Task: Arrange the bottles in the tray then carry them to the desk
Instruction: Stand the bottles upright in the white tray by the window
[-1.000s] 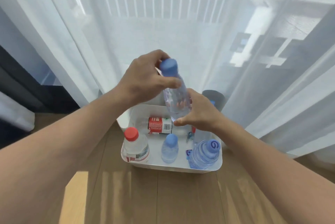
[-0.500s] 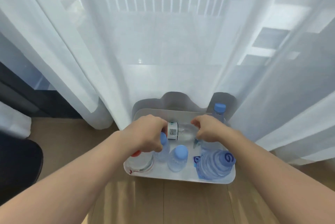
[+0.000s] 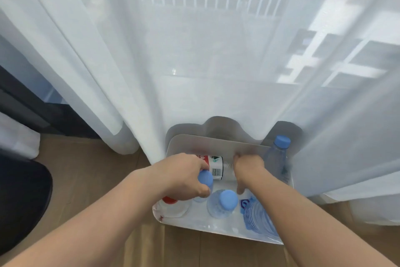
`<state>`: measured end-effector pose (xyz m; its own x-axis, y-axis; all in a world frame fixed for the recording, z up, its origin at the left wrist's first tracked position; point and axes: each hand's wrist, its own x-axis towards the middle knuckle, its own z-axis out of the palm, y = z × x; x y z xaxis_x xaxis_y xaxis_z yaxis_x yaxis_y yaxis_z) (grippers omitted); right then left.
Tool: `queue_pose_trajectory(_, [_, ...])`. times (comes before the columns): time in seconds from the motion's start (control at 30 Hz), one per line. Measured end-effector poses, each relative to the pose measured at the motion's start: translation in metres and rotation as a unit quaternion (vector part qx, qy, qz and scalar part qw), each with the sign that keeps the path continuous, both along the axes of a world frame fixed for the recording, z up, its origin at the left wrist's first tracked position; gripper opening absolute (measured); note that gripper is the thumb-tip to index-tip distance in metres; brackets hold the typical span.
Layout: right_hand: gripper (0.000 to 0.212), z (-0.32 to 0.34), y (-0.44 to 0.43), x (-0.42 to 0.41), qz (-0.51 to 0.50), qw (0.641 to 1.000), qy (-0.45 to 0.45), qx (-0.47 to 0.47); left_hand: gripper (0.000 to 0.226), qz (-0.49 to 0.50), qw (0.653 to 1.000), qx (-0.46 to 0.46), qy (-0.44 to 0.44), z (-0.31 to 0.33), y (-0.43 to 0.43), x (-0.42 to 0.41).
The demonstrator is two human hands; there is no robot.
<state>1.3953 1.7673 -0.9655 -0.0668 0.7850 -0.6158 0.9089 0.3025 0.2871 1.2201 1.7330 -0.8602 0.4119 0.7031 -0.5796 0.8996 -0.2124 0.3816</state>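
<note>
The curtain (image 3: 194, 72) overhangs the far rim of the tray (image 3: 216, 144). My left hand (image 3: 184, 177) grips an upright blue-capped bottle (image 3: 205, 178). The labelled bottle (image 3: 216, 168) lies crosswise, my right hand (image 3: 249, 169) curled there, its grip unclear.

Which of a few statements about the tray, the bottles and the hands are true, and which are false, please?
1. The tray sits on the wooden floor against the curtain. True.
2. The left hand grips a blue-capped bottle. True.
3. The labelled bottle stands upright. False: it lies on its side at the back of the tray.
4. Every cap in view is blue. False: a red cap shows under the left hand.
</note>
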Motion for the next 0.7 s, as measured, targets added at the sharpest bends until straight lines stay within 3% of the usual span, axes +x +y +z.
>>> queue_pose_trajectory(0.1, [0.067, -0.005, -0.002, 0.006, -0.038, 0.997, 0.046, 0.045, 0.055, 0.004, 1.000, -0.003, -0.002, 0.001, -0.002, -0.001])
queue_pose_trajectory(0.23, [0.063, -0.003, -0.002, 0.009, -0.058, 0.993, 0.097, 0.024, 0.054, -0.006, 1.000, 0.014, 0.009, 0.002, -0.004, 0.000])
queue_pose_trajectory(0.37, [0.055, 0.007, -0.002, 0.010, -0.057, 0.994, 0.084, -0.036, 0.048, -0.002, 1.000, 0.012, 0.013, 0.002, -0.006, -0.004])
queue_pose_trajectory(0.5, [0.045, 0.014, -0.007, 0.017, -0.055, 0.995, 0.079, -0.030, 0.042, -0.003, 1.000, 0.015, 0.017, 0.002, -0.008, -0.005])
queue_pose_trajectory(0.63, [0.039, 0.038, -0.007, 0.041, -0.158, 0.960, 0.232, -0.023, 0.041, 0.042, 0.998, 0.053, 0.007, 0.007, -0.003, -0.009])
queue_pose_trajectory(0.7, [0.021, 0.053, -0.008, 0.046, -0.230, 0.897, 0.377, -0.010, 0.038, 0.085, 0.992, 0.093, -0.013, 0.010, -0.001, -0.013])
